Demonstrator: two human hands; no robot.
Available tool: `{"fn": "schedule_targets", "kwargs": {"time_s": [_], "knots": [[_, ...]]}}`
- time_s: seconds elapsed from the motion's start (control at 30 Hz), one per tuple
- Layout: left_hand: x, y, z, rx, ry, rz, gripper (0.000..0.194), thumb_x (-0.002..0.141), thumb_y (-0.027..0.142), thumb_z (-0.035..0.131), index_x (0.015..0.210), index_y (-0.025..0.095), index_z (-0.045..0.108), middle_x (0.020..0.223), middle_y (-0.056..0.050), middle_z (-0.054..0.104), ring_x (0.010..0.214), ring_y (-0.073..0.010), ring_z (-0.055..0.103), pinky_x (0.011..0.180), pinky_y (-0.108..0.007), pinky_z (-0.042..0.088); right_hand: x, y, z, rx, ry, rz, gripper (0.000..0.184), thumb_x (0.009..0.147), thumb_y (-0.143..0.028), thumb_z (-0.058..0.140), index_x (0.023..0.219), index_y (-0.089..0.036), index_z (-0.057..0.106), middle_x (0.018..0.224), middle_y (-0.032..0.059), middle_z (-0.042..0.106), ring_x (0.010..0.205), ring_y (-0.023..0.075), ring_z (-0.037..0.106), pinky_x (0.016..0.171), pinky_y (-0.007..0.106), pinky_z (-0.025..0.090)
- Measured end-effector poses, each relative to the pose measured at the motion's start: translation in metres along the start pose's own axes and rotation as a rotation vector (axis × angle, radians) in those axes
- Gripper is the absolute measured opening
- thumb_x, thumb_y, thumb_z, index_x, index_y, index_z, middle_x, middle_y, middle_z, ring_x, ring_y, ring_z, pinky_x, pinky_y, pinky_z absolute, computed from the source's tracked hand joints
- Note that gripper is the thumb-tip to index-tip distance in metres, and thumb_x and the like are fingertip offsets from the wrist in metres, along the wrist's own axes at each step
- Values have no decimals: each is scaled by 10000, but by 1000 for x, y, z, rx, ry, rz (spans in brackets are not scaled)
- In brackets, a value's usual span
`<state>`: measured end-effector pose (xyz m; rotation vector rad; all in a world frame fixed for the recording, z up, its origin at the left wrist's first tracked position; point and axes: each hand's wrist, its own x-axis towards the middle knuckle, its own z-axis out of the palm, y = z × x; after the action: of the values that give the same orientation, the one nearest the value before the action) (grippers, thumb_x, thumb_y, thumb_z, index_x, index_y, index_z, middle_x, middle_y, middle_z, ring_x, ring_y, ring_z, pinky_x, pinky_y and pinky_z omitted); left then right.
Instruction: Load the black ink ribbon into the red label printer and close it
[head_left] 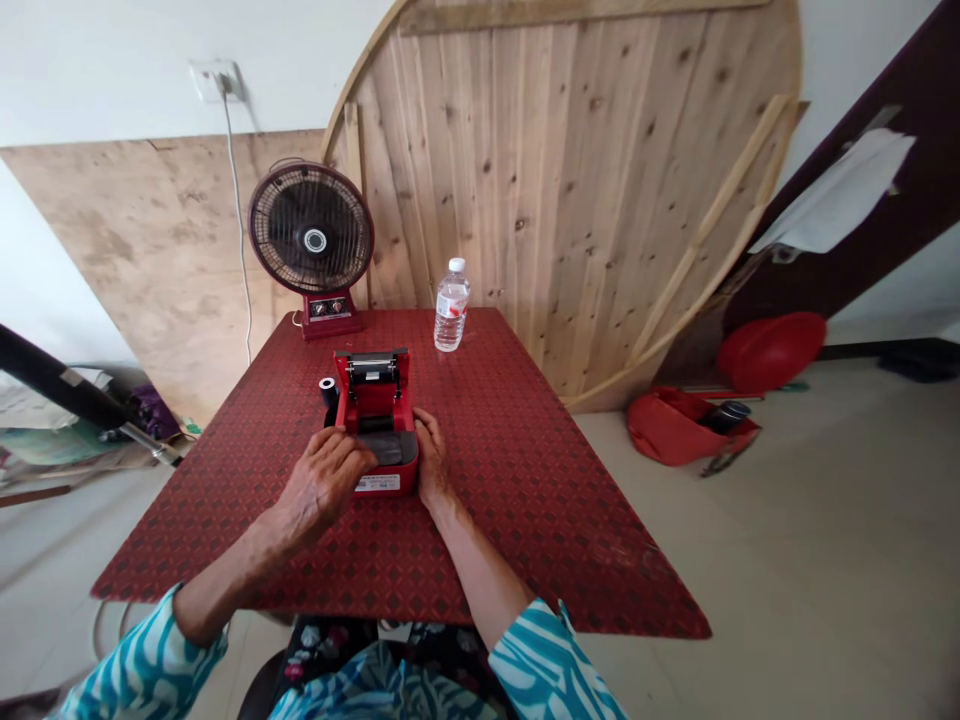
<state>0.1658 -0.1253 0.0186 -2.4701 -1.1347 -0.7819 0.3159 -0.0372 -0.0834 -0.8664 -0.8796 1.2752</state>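
A red label printer point(409, 478) stands on the table with its lid point(373, 372) raised, showing a dark roller and metal rods inside. Across its front part lies a dark grey strip point(388, 448), which looks like ribbon or film. My left hand point(326, 480) bends over the printer's front left corner, fingers closed together on the strip's left end; the fingertips are partly hidden. Wrapped along the printer's right side, my right hand point(431, 455) grips it. A small black roll with a white end point(327, 385) stands just left of the printer.
The table point(510, 480) has a red patterned cover. At its back stand a dark red fan point(311, 245) and a water bottle point(451, 308). A round wooden board point(540, 180) leans behind. On the floor to the right lies a red bag point(664, 428).
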Motion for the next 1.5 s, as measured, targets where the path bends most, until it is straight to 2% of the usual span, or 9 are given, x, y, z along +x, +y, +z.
{"fn": "schedule_targets", "kwargs": {"time_s": [0.17, 0.3, 0.47, 0.63, 0.87, 1.07, 1.3, 1.4, 1.5], "knots": [[-9, 8, 2, -5, 47, -32, 260, 949, 88, 404, 954, 193, 643, 892, -30, 691, 885, -170, 577, 1024, -392, 347, 12, -3, 1, -16, 22, 29, 453, 759, -484, 580, 1138, -237, 611, 1193, 51, 646, 1106, 248, 577, 909, 384, 464], [-12, 10, 2, -31, 86, -45, 277, 952, 92, 405, 1009, 202, 653, 902, -24, 700, 917, -164, 586, 1046, -389, 332, 54, -25, 15, -124, -13, -19, 527, 755, -565, 567, 1193, -274, 591, 1340, 44, 557, 1206, 249, 517, 986, 415, 422], [-16, 11, 6, -35, 125, -80, 259, 946, 84, 417, 957, 197, 650, 902, -20, 706, 909, -156, 601, 1050, -386, 337, 90, -55, 35, -211, -121, -70, 463, 753, -654, 518, 955, -269, 678, 1128, 37, 666, 1141, 258, 546, 993, 436, 386], [-20, 11, 12, -10, 140, -96, 221, 939, 95, 450, 951, 201, 643, 903, -16, 707, 912, -153, 613, 1061, -388, 343, 61, -61, 24, -260, -111, -121, 333, 733, -544, 563, 718, -236, 689, 1035, 41, 682, 1076, 248, 568, 998, 406, 374], [-23, 10, 14, -60, 168, -102, 177, 916, 90, 486, 963, 199, 617, 907, -24, 692, 923, -152, 615, 1072, -402, 339, 10, -46, 5, -52, -103, 39, 346, 651, -347, 667, 985, -258, 680, 1009, 2, 705, 987, 225, 610, 912, 379, 454], [-22, -21, 12, -110, 164, -342, 288, 963, 253, 423, 1200, 177, 569, 1178, -125, 619, 1090, -227, 551, 963, -425, 411, 7, -40, 7, 2, -86, 42, 361, 669, -353, 667, 1015, -251, 662, 1023, 10, 705, 996, 238, 617, 921, 405, 458], [-27, -36, 21, -132, 85, -377, 352, 974, 274, 360, 1160, 189, 647, 1211, -120, 617, 1169, -252, 503, 1023, -489, 359, 5, -41, 6, 15, -128, -1, 372, 706, -323, 645, 1073, -259, 634, 1074, 15, 700, 1044, 234, 614, 950, 413, 457], [-31, -37, 23, -314, 86, -460, 353, 967, 327, 385, 1137, 203, 670, 1233, -114, 607, 1179, -246, 511, 1041, -481, 362, 4, -40, 7, 24, -131, -5, 392, 713, -319, 642, 1100, -260, 620, 1097, 16, 692, 1069, 231, 607, 973, 410, 444], [-36, -38, 26, -683, 156, -699, 362, 943, 402, 446, 1172, 212, 652, 1278, -101, 588, 1210, -242, 519, 1047, -433, 387, 1, -32, 7, 21, -89, -5, 426, 731, -379, 646, 1137, -253, 604, 1145, 26, 672, 1098, 236, 592, 991, 414, 427]]}}
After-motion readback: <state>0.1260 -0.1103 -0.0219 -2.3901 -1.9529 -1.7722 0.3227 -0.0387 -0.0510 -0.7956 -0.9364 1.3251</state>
